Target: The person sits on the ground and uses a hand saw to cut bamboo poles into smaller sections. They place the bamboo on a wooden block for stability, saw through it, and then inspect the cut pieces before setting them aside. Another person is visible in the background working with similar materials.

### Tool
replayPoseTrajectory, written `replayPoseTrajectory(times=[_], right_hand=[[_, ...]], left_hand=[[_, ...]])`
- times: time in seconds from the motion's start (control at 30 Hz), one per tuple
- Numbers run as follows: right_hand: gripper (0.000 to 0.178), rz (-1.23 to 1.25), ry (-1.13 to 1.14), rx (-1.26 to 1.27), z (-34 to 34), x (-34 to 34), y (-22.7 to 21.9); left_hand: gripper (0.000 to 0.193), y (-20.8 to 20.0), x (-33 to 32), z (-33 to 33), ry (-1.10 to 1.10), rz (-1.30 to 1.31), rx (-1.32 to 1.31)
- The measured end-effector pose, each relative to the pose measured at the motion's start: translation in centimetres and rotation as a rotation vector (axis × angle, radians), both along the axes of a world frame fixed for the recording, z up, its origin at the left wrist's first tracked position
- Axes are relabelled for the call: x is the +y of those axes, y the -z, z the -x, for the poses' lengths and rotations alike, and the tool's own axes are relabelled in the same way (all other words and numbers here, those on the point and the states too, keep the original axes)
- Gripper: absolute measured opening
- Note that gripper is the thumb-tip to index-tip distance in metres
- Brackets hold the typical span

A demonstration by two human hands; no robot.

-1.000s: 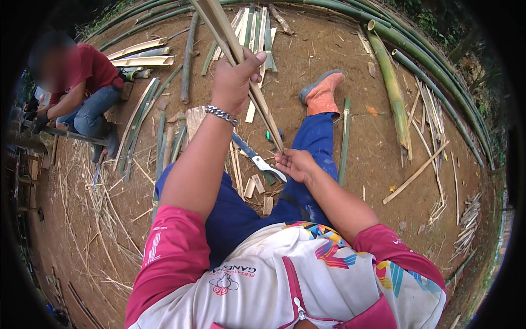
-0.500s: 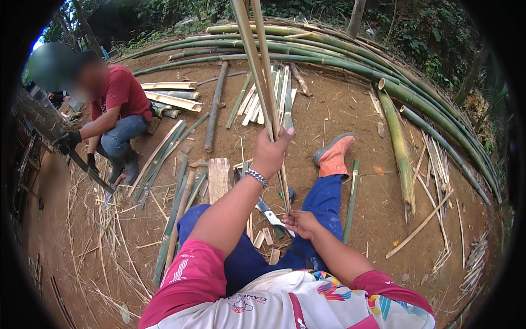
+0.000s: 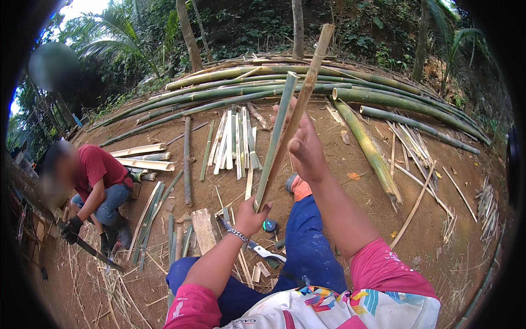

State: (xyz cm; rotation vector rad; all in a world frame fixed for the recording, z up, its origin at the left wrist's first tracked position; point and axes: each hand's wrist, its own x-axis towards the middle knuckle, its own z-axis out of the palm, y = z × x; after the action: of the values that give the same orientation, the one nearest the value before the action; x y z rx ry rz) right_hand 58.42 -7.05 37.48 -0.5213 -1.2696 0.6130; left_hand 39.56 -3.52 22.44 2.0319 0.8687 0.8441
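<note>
Bamboo strips, gripped only low by our left hand, could tip or splay if our open right hand gives no support.

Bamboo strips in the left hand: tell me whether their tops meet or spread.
Spread: the green strip and the brown strip diverge toward the top.

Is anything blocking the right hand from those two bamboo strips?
Nothing visible is. The open right hand is close beside the bamboo strips, partly hidden behind them; whether it touches them is unclear. The left hand holds their lower part.
</note>
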Motion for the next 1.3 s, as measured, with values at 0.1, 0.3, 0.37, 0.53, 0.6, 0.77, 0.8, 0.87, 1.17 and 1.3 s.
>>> replayPoseTrajectory(times=[0.1, 0.3, 0.37, 0.53, 0.6, 0.77, 0.8, 0.87, 1.17, 1.3], right_hand=[[0.111, -0.01, 0.002, 0.069, 0.7, -2.2, -2.3], [0.049, 0.086, 0.086, 0.15, 1.2, -4.2, -1.2], [0.042, 0.047, 0.013, 0.181, 1.0, -4.2, -0.2], [0.02, 0.019, -0.058, 0.245, 1.1, -4.8, 0.7], [0.018, 0.016, -0.059, 0.264, 1.3, -5.3, 0.6], [0.016, -0.019, -0.081, 0.296, 2.0, -5.9, 0.7], [0.017, -0.022, -0.089, 0.299, 1.9, -6.0, 0.7], [0.017, -0.03, -0.095, 0.3, 1.9, -6.1, 0.8], [0.017, 0.021, -0.069, 0.33, 1.6, -5.1, 2.1], [0.018, 0.085, -0.068, 0.296, 2.1, -4.4, 3.5]], left_hand=[[0.035, 0.2, -0.8, -0.7, 0.059, -0.005, 0.044], [0.025, 1.1, -2.2, -1.1, 0.014, -0.09, -0.005], [0.028, 1.2, -2.6, -0.9, 0.016, -0.098, -0.008], [0.028, 2.4, -2.5, -1.0, 0.032, -0.081, 0.069], [0.027, 2.2, -2.7, -1.1, 0.029, -0.102, 0.052], [0.027, 2.9, -2.1, -0.8, 0.013, -0.14, 0.069], [0.028, 2.9, -2.0, -0.8, 0.024, -0.153, 0.071], [0.031, 2.7, -1.9, -0.8, 0.046, -0.18, 0.074], [0.057, 1.6, -2.7, -0.1, 0.082, -0.024, 0.195], [0.065, 0.6, -3.3, -0.1, 0.098, -0.073, 0.202]])
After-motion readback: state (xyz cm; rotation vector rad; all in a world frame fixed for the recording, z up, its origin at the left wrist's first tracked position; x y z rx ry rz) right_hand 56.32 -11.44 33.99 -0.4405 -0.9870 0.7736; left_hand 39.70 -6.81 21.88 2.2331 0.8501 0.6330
